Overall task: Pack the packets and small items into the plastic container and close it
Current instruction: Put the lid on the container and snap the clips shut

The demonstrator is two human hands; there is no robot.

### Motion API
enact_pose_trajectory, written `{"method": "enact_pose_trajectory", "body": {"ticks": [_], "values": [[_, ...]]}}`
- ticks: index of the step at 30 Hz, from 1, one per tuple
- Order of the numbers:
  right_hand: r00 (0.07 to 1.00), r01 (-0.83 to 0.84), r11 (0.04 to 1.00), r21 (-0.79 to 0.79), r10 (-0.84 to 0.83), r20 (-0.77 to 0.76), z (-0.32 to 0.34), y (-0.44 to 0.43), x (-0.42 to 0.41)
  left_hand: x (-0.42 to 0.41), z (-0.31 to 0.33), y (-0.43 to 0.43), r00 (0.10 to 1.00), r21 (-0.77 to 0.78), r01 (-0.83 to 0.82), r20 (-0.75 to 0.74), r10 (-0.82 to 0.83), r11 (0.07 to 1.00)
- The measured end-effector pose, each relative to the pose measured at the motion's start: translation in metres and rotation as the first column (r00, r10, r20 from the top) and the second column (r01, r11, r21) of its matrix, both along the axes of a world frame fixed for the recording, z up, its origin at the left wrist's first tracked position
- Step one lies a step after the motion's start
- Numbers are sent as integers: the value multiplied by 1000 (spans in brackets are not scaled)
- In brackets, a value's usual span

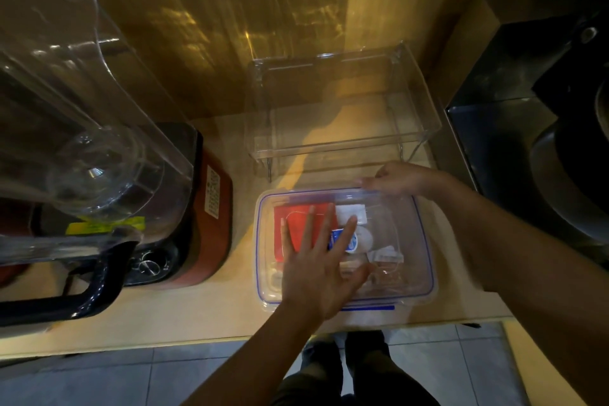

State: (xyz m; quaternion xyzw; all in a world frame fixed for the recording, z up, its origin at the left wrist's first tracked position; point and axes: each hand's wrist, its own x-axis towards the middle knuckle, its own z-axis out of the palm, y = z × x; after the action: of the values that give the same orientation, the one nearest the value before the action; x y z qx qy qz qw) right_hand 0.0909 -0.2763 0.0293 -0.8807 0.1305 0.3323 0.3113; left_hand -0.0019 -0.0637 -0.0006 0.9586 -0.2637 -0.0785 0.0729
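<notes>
A clear plastic container (425, 277) with a blue-sealed lid sits on the counter near its front edge. Through the lid show a red packet (298, 224), a white packet (349, 212), a small blue-and-white tub (352, 242) and several small clear-wrapped items. My left hand (316, 270) lies flat on the lid with its fingers spread. At the far right corner of the lid, my right hand (393, 180) has its fingers curled on the rim.
A clear empty bin on wire legs (342, 109) stands just behind the container. A red-based blender (204, 217) with a clear jug and dark handle fills the left. A dark appliance (527, 128) borders the right. The tiled floor (131, 372) lies below the counter edge.
</notes>
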Motion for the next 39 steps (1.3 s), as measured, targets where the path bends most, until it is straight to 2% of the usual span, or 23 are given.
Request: {"method": "enact_pose_trajectory", "body": {"ticks": [3,6,8,12,15,17,21,24,26,28,30,33,37,39], "values": [[999,22,995,101,-25,30,0,2,2,0,2,0,1000,11,-6,-17,6,1000],[963,196,935,294,-241,123,-1,3,-7,0,-1,0,1000,2,-18,-24,18,1000],[945,208,910,357,-281,166,-3,1,-13,1,-2,1,1000,-5,-19,-17,18,1000],[955,57,968,245,-125,271,-4,11,-21,1,0,0,1000,-19,-7,-16,6,1000],[936,10,998,56,-29,350,-5,23,-23,1,7,-1,1000,1,10,21,-10,1000],[919,2,1000,-14,4,394,-8,29,-22,-1,11,-1,994,-5,72,80,-71,997],[886,46,999,-11,-36,463,-13,29,-26,-15,3,6,913,-59,358,232,-336,932],[875,19,999,-44,4,484,-16,29,-28,-24,-6,12,846,64,468,256,-468,881],[879,2,998,-55,25,476,-15,28,-27,-28,-9,14,818,212,479,245,-521,852],[879,-10,998,-63,38,475,-14,27,-27,-29,-11,15,811,297,464,237,-535,835],[877,-16,997,-70,47,478,-14,27,-27,-32,-13,14,826,317,431,239,-511,845],[876,-24,996,-85,62,478,-14,27,-28,-35,-9,11,851,352,421,165,-499,836],[876,-27,998,-65,55,478,-13,27,-29,-33,-1,15,833,370,458,137,-535,808],[877,-27,998,-60,52,478,-13,27,-29,-32,3,17,823,331,502,103,-559,799]]}}
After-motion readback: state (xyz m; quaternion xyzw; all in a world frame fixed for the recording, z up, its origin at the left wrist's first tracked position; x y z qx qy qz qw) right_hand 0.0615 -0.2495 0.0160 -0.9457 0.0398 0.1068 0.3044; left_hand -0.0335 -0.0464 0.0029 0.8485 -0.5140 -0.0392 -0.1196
